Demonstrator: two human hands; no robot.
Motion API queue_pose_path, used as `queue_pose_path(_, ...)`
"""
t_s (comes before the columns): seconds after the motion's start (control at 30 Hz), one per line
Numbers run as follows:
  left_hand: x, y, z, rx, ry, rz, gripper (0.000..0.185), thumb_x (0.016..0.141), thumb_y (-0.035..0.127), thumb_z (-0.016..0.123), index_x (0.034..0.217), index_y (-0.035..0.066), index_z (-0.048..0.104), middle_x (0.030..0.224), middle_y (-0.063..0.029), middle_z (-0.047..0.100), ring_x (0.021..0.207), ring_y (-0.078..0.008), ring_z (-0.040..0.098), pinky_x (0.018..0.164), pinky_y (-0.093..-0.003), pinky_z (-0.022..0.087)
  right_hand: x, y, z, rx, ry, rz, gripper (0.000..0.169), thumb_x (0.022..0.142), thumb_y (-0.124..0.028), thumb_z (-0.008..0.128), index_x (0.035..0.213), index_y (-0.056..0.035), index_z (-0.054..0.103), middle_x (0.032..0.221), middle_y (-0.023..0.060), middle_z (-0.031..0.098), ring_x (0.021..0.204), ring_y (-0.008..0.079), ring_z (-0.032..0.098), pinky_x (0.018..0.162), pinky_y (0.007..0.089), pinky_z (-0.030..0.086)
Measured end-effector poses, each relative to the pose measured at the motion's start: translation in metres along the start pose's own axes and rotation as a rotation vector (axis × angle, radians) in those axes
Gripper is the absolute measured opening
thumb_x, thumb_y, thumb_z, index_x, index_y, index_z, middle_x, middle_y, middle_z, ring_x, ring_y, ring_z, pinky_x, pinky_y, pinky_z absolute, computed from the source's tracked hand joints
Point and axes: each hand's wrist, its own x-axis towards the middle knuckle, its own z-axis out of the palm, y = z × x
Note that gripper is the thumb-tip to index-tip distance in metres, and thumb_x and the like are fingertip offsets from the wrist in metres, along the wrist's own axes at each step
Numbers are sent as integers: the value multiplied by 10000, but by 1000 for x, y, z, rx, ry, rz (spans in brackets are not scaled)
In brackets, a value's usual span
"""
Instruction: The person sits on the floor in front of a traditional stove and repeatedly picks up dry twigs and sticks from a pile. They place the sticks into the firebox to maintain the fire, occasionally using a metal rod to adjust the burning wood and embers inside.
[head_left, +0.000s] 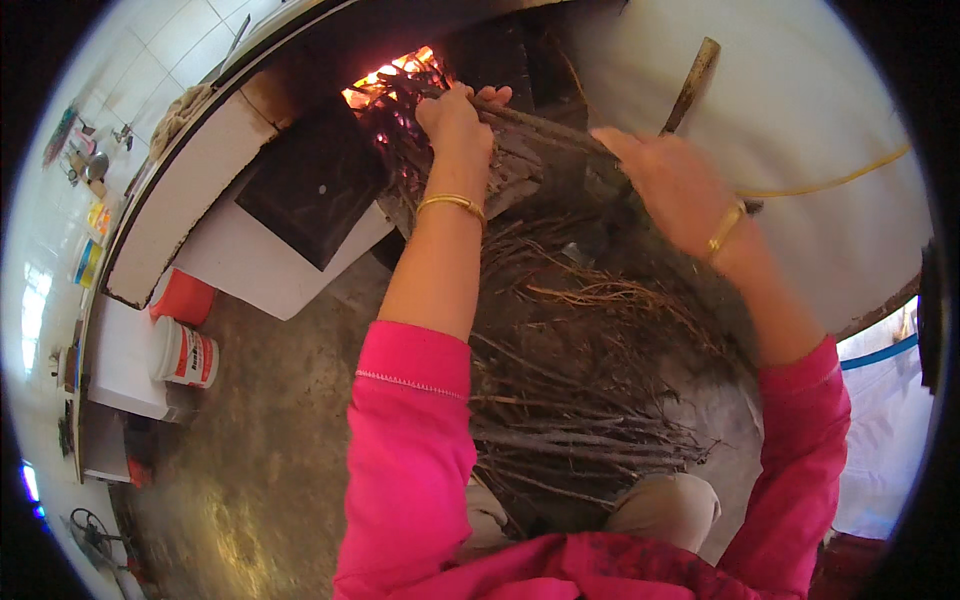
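Observation:
In the head view my left hand (459, 120) is closed around thin dry sticks (544, 127), right by the mouth of a wood-fired stove. Flames and glowing embers (397, 75) show just beyond its fingers, among charred twigs. My right hand (664, 176) is at the other end of these sticks, slightly blurred. Its palm side and most of its fingers are hidden, so whether it grips them cannot be made out. Both wrists wear gold-coloured bangles. Beneath my arms, a heap of brushwood (577, 442) covers the floor in front of my knees.
A dark square plate (311, 187) lies left of the fire against the white stove base (277, 277). A white bucket (184, 352) and a red container (182, 296) stand farther left. On the right, a wooden stick (691, 82) and a yellow hose or cord (832, 184) are by the pale wall.

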Motion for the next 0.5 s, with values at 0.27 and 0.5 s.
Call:
queue_pose_path(0.27, 19, -4, 3, 295, -39, 124, 219, 827, 48, 554, 954, -44, 402, 822, -153, 508, 645, -243, 541, 557, -386, 479, 98, -18, 18, -208, -242, 134, 221, 766, -89, 534, 951, -77, 654, 986, 154, 635, 933, 299, 616, 772, 396, 506)
queue_pose_path(0.5, 38, 23, -12, 244, -150, -2, 219, 780, 75, 621, 905, -67, 511, 897, -126, 551, 781, -223, 545, 629, -400, 464, 163, -38, 62, -148, -248, 77, 230, 766, -68, 534, 973, -92, 630, 1019, 113, 632, 939, 291, 613, 779, 392, 502)
